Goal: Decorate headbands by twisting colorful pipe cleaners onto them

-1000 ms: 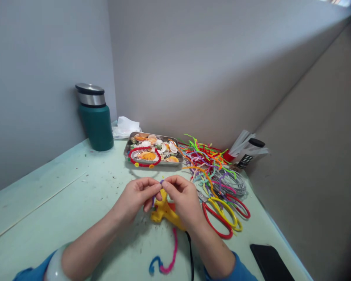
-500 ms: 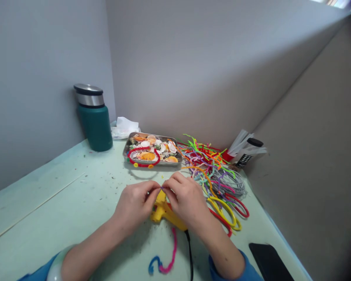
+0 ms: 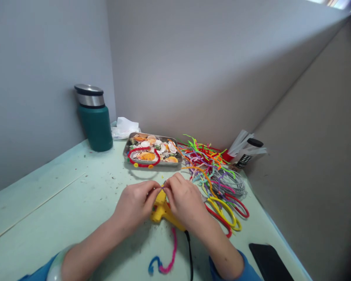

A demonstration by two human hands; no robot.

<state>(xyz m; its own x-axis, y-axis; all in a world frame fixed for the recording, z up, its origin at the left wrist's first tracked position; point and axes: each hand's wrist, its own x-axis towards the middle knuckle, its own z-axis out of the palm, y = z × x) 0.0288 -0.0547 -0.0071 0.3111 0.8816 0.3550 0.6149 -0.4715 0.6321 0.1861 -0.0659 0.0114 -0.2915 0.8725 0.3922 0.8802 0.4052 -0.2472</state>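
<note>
My left hand (image 3: 137,200) and my right hand (image 3: 183,200) meet fingertip to fingertip above the table. Both pinch a small purple piece (image 3: 163,187); most of it is hidden by the fingers, and I cannot make out its kind. Below them lies a yellow glue gun (image 3: 164,212), partly covered by my right hand, with a black cord (image 3: 190,251) running toward me. A pink and blue pipe cleaner (image 3: 172,255) lies bent on the table nearer to me. Beyond my hands, a red pipe cleaner loop (image 3: 143,165) with yellow and orange bits leans on a metal tray.
The metal tray (image 3: 169,164) holds shells. Right of it lie a heap of colourful pipe cleaners (image 3: 204,156) and a grey coil (image 3: 235,181). A teal bottle (image 3: 96,127) and tissues (image 3: 125,127) stand back left, a black phone (image 3: 269,259) front right, a thin stick (image 3: 41,206) left.
My right hand has shifted very slightly to the right, so a little more of the purple piece shows between the fingertips. Everything else stays in place.
</note>
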